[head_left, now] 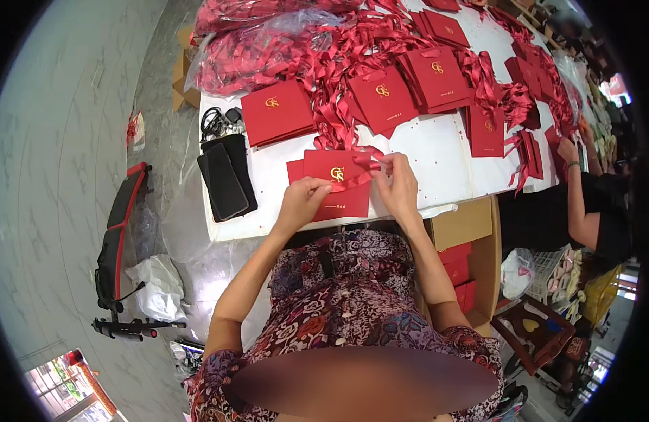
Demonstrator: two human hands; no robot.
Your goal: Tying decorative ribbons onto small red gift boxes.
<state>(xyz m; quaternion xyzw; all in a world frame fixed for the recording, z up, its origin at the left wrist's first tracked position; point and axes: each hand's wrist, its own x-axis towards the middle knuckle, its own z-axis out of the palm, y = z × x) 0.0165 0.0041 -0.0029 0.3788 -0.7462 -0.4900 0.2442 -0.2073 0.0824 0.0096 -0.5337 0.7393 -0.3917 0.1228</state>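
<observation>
In front of me at the table's near edge lies a flat red packet [345,205] with a gold emblem; whether it is a bag or an envelope I cannot tell. Another red one peeks out beneath it at the left. A red ribbon [356,181] stretches across its face. My left hand [302,202] pinches the ribbon near the emblem, fingers pressed together. At the packet's upper right, my right hand [399,188] has thumb and forefinger closed on the ribbon's other part. More ribbon runs up from there into a tangled pile [335,116].
Stacks of red packets [278,111] line the white table [437,158], with plastic-wrapped ribbon [247,56] behind. A black phone [223,181] and cables [213,123] lie left. Below the right edge stands a cardboard box [465,224] holding red items. A co-worker's arm [576,190] is at far right.
</observation>
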